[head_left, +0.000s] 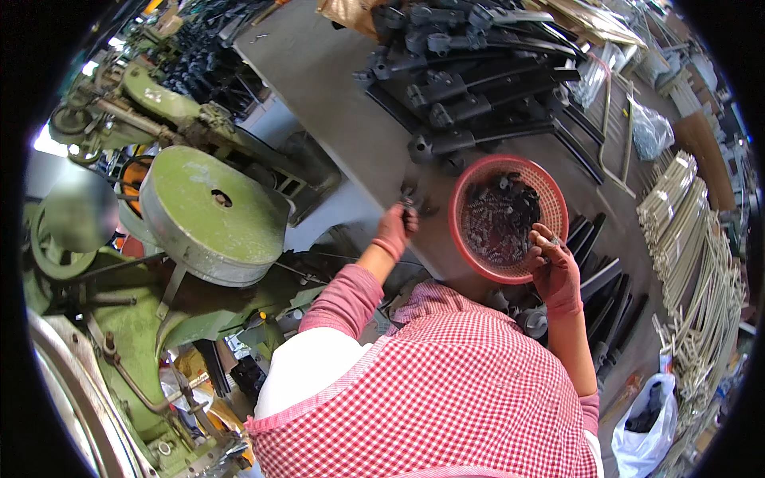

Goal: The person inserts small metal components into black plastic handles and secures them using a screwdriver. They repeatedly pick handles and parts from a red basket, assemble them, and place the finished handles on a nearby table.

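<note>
My left hand (391, 231), in a red work glove with bare fingertips, is closed at the table's front edge. It grips a small black fitting (409, 205), blurred by motion. My right hand (555, 275), gloved the same way, is raised at the right rim of a red plastic basket (460, 239). Its thumb and fingers are pinched together; whatever lies between them is too small to make out. Inside the basket are many small springs (494, 227) and black plastic pieces (522, 203).
Black tubes with jointed ends (478, 103) are heaped at the back of the grey table (311, 88). More black tubes (613, 311) lie right of the basket. Bundled pale rods (685, 239) and a white plastic bag (649, 422) stand far right. A green machine (211, 211) fills the left.
</note>
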Demonstrator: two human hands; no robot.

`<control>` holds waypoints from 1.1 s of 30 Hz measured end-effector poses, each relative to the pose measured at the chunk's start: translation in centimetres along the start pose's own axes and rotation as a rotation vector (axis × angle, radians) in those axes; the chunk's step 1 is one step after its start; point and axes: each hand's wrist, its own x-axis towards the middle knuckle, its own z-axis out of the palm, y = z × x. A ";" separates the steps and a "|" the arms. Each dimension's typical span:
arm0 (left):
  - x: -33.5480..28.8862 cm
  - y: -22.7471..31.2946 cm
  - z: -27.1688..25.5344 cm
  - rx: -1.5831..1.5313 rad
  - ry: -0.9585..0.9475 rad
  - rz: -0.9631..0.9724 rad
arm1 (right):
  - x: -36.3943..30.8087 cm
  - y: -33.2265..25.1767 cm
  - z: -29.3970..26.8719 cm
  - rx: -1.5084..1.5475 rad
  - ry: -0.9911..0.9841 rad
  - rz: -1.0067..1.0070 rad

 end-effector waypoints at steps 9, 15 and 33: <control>9.2 3.6 -5.4 0.161 0.341 0.256 | -0.1 -0.6 -0.4 0.296 -0.007 0.032; 3.8 2.6 1.3 1.368 0.726 1.016 | -0.1 -0.5 -2.9 0.553 -0.210 0.036; 0.2 -6.8 18.7 1.843 -0.639 0.790 | -1.9 -2.6 -1.2 0.486 -0.202 -0.163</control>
